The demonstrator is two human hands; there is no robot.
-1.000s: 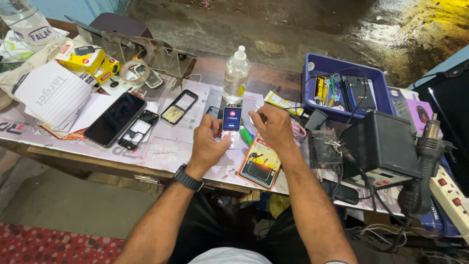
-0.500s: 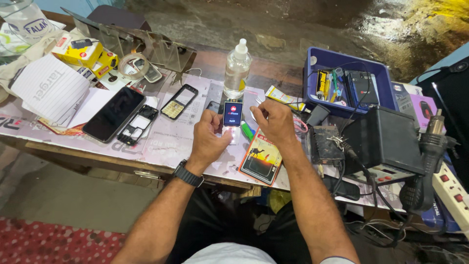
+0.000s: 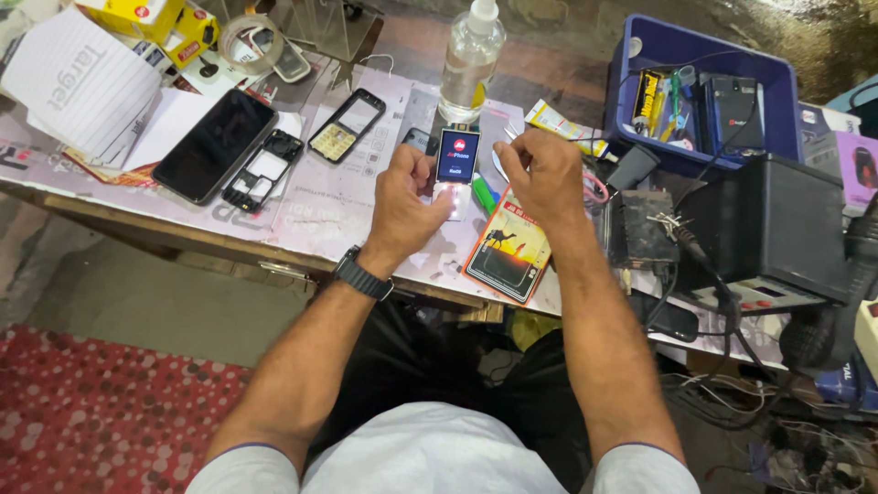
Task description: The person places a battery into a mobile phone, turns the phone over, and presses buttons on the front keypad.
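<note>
A small keypad phone (image 3: 455, 169) is held upright over the middle of the workbench (image 3: 347, 206), its lit screen turned toward the camera, apparently so that the display can be read while the keys are worked. It is gripped at its lower half by the left hand (image 3: 402, 206), whose fingers are closed around the phone's left edge and keypad, a dark watch (image 3: 363, 274) being worn on that wrist. The right hand (image 3: 541, 172) is kept just beside the phone's right edge with fingers curled; whether it touches the phone cannot be told.

Just below the right hand a printed card (image 3: 508, 252) is laid flat near the bench edge. A clear plastic bottle (image 3: 469, 59) is stood upright behind the phone. To the left, a black smartphone (image 3: 215, 144) and two stripped phone frames (image 3: 306, 151) are spread face up, parts kept within reach. To the right, a blue tray (image 3: 704, 55) is filled with tools and batteries.
</note>
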